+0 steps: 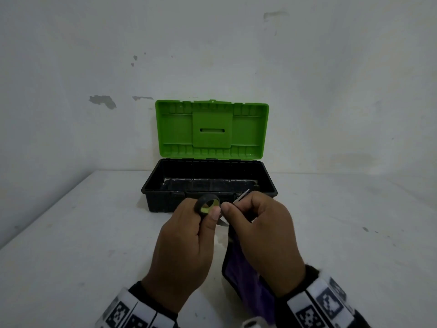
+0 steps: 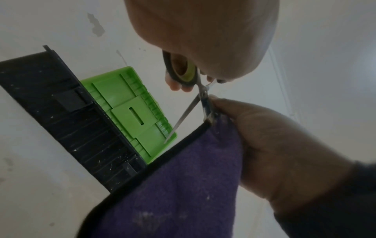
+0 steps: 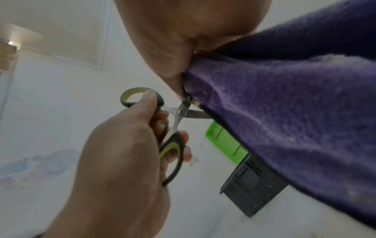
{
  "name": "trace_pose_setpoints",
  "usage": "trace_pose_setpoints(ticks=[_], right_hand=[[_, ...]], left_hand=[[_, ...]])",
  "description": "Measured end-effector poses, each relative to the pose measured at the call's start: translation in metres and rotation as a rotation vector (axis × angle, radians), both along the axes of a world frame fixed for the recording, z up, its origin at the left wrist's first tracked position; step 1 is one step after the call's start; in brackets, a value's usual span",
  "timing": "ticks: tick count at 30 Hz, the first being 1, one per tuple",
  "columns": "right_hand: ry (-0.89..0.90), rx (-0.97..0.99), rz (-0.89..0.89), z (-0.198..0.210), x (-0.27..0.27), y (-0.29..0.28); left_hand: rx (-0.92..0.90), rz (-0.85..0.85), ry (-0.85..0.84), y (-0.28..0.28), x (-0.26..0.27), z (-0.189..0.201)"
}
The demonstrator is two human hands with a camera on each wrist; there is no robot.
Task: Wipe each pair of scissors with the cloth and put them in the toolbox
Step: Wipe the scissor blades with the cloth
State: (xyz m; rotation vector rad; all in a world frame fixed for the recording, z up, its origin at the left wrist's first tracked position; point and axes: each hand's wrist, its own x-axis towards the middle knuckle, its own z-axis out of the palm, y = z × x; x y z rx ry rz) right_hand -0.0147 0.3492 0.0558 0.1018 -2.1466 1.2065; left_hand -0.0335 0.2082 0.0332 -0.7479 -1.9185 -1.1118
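Note:
My left hand [image 1: 205, 215] grips a pair of scissors [image 1: 208, 203] by its black, yellow-lined handles, thumb on the upper loop. The blades [image 2: 191, 109] stand spread apart. My right hand [image 1: 236, 209] pinches a purple cloth [image 1: 246, 275] around one blade close to the pivot [image 3: 180, 111]; the rest of the cloth [image 2: 183, 185] hangs down toward the table. The other blade points at the toolbox [image 1: 163, 204], which stands just beyond my hands with its green lid [image 1: 211, 129] raised. The black tub shows nothing inside.
The toolbox sits at the back of a white table [image 1: 82, 233], against a stained white wall [image 1: 212, 55]. The table's left edge runs diagonally at the left. A small white object [image 1: 250, 324] peeks in at the bottom edge.

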Motion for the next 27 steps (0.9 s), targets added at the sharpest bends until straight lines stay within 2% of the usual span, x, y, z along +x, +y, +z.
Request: trace_pose_setpoints(ticks=[4, 9, 14, 19, 24, 27], right_hand=[[-0.004, -0.095, -0.069, 0.003, -0.01, 0.014], [-0.045, -0.122, 0.027, 0.002, 0.0, 0.006], [-0.014, -0.16, -0.08, 0.004, -0.012, 0.021], [-0.041, -0.133, 0.03, 0.005, 0.001, 0.013], [-0.023, -0.183, -0.044, 0.008, -0.007, 0.025], [-0.025, -0.185, 0.002, 0.006, -0.001, 0.018]], left_hand=[[0.012, -0.016, -0.014, 0.001, -0.001, -0.002], [0.032, -0.035, -0.009, -0.003, 0.0, -0.002], [-0.005, -0.026, 0.015, -0.003, 0.001, -0.001], [0.001, -0.015, 0.022, -0.006, 0.004, 0.0], [-0.017, -0.017, 0.042, -0.004, 0.005, 0.002], [-0.004, -0.018, 0.045, -0.005, 0.003, 0.002]])
